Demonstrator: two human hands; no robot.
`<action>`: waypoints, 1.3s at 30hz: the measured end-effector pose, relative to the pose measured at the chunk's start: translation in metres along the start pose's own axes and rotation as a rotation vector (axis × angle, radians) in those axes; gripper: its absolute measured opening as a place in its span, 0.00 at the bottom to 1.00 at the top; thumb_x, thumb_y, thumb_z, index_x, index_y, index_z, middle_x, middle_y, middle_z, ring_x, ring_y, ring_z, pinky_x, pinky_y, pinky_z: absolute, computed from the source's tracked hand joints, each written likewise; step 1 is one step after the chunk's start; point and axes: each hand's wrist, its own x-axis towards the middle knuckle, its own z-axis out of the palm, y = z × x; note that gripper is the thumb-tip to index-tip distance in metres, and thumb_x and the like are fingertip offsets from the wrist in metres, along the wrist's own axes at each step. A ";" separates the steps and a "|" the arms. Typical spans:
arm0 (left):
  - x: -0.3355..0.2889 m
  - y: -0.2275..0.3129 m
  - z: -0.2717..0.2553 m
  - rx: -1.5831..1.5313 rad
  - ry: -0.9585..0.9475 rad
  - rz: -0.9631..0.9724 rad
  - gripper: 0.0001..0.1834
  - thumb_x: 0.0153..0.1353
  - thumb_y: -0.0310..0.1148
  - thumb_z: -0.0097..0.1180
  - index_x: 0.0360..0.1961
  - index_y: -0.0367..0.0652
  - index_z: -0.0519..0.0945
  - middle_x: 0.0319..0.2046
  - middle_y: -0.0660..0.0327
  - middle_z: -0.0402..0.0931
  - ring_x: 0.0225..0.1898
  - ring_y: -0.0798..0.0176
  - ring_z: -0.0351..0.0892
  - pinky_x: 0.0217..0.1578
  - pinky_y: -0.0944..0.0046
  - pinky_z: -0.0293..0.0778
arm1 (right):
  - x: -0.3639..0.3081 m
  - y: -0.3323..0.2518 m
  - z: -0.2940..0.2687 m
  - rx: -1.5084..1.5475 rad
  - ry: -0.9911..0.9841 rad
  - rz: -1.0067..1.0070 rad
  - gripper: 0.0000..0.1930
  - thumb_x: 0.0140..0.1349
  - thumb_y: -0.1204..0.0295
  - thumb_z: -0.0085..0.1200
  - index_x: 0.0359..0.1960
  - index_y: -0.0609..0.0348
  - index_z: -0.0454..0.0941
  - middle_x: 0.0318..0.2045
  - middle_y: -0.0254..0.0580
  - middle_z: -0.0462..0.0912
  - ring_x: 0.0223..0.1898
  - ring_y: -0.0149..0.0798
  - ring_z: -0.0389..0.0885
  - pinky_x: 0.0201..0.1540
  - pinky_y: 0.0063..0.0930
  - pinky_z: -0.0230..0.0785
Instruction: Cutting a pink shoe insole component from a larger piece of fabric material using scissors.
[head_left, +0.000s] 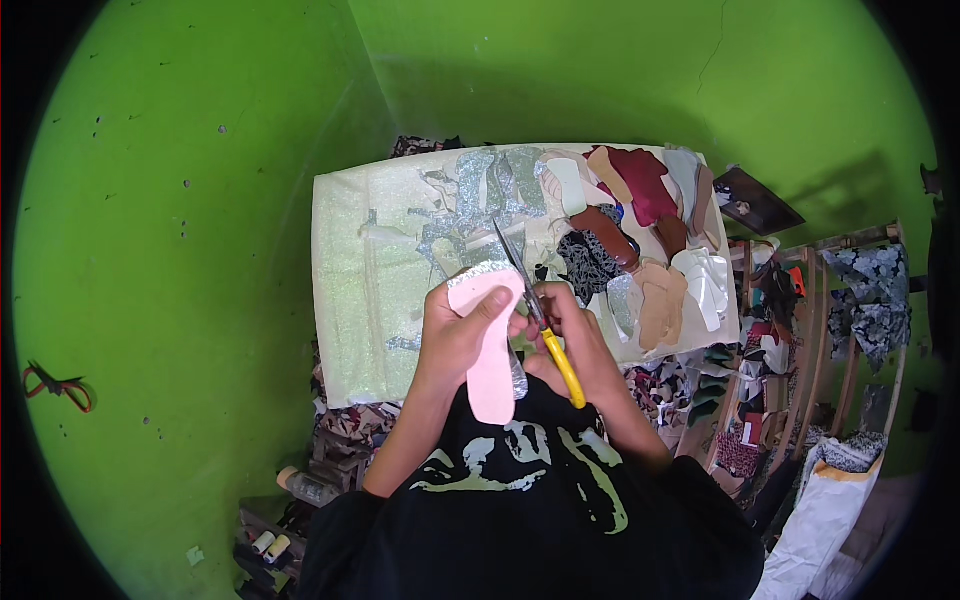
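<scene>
My left hand (462,325) is closed on a pale pink insole (490,375), its thumb pressed on the top face. A strip of silvery glitter material (478,271) shows along the insole's upper edge, and more of it peeks out at the lower right side. Yellow-handled scissors (563,370) are in my right hand (572,335), blades pointing up and away, close along the insole's right edge. Some of my right fingers are hidden behind the scissors and the insole. Whether the blades are biting into the material I cannot tell.
Beyond my hands is a table with a pale glittery cover (350,300). Silver scraps (480,190), brown pieces (605,235), a maroon piece (640,190) and tan soles (660,305) lie on it. A wooden rack (800,350) stands right; red-handled scissors (58,387) hang on the green wall.
</scene>
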 end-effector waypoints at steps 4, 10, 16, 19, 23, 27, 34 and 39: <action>-0.002 0.015 -0.014 0.200 -0.185 -0.076 0.13 0.63 0.31 0.64 0.43 0.31 0.81 0.32 0.56 0.84 0.28 0.65 0.85 0.30 0.67 0.83 | -0.007 0.006 -0.023 -0.056 -0.151 0.033 0.51 0.41 0.30 0.64 0.51 0.63 0.62 0.30 0.42 0.76 0.27 0.35 0.75 0.30 0.28 0.68; -0.006 0.030 -0.017 0.263 -0.251 -0.146 0.12 0.62 0.30 0.65 0.40 0.30 0.83 0.31 0.56 0.84 0.28 0.66 0.85 0.29 0.68 0.83 | -0.013 -0.027 -0.048 -0.286 -0.296 0.110 0.50 0.37 0.37 0.71 0.52 0.62 0.63 0.32 0.50 0.77 0.34 0.55 0.77 0.39 0.39 0.68; -0.007 0.031 -0.016 0.267 -0.271 -0.151 0.11 0.61 0.29 0.65 0.39 0.30 0.83 0.31 0.55 0.84 0.29 0.66 0.85 0.29 0.69 0.83 | -0.018 -0.034 -0.049 -0.423 -0.264 0.050 0.52 0.35 0.37 0.72 0.54 0.64 0.64 0.33 0.54 0.78 0.36 0.59 0.80 0.38 0.41 0.71; -0.006 0.026 -0.021 0.260 -0.290 -0.145 0.11 0.61 0.28 0.65 0.39 0.30 0.83 0.32 0.55 0.84 0.29 0.65 0.85 0.29 0.69 0.82 | -0.019 -0.033 -0.049 -0.477 -0.227 0.008 0.51 0.36 0.36 0.71 0.52 0.65 0.66 0.29 0.54 0.78 0.31 0.59 0.80 0.34 0.41 0.71; -0.008 0.033 -0.023 0.309 -0.319 -0.152 0.10 0.61 0.27 0.64 0.38 0.29 0.83 0.31 0.54 0.85 0.28 0.65 0.85 0.29 0.68 0.81 | -0.023 -0.030 -0.054 -0.553 -0.277 -0.004 0.47 0.38 0.34 0.69 0.46 0.63 0.68 0.22 0.49 0.76 0.24 0.58 0.78 0.28 0.41 0.70; -0.008 0.039 -0.022 0.311 -0.337 -0.127 0.10 0.61 0.27 0.65 0.38 0.29 0.84 0.30 0.54 0.85 0.28 0.65 0.85 0.29 0.69 0.81 | -0.024 -0.028 -0.056 -0.555 -0.256 -0.130 0.42 0.43 0.36 0.66 0.40 0.63 0.65 0.16 0.46 0.73 0.18 0.54 0.77 0.22 0.40 0.68; -0.005 0.038 -0.028 0.343 -0.404 -0.102 0.08 0.60 0.25 0.64 0.38 0.29 0.84 0.28 0.56 0.84 0.28 0.66 0.84 0.31 0.69 0.80 | -0.018 -0.034 -0.065 -0.524 -0.260 -0.121 0.49 0.33 0.35 0.70 0.46 0.64 0.68 0.27 0.50 0.78 0.29 0.57 0.81 0.31 0.42 0.72; -0.005 0.040 -0.025 0.344 -0.494 -0.083 0.08 0.57 0.20 0.64 0.39 0.29 0.84 0.30 0.56 0.84 0.31 0.67 0.84 0.33 0.69 0.80 | -0.013 -0.033 -0.062 -0.573 -0.279 -0.231 0.51 0.31 0.35 0.71 0.49 0.65 0.67 0.34 0.54 0.78 0.33 0.59 0.80 0.36 0.44 0.74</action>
